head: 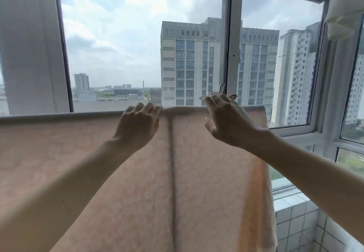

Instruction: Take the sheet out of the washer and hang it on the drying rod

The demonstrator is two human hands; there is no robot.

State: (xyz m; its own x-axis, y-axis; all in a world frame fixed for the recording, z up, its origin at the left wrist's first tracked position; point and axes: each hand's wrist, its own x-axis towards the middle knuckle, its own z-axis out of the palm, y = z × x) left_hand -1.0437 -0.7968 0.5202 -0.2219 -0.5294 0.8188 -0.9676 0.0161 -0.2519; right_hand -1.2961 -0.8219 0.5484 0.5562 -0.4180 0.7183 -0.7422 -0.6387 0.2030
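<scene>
A pale peach patterned sheet (212, 173) hangs draped over a horizontal drying rod, whose line runs under the sheet's top fold (59, 116). The rod itself is covered by cloth. A darker vertical seam or fold runs down the sheet's middle. My left hand (137, 125) is at the top fold, fingers bent over the edge and touching the cloth. My right hand (226, 120) hovers just above the fold farther right, fingers spread and relaxed, holding nothing. The sheet's right edge hangs near the window frame.
A large window (118, 45) with white frames stands right behind the rod, with a latch (222, 88) just beyond my right hand. A white tiled wall (295, 222) sits low right. White fabric (342, 21) hangs at the top right, and a curtain (29, 45) on the left.
</scene>
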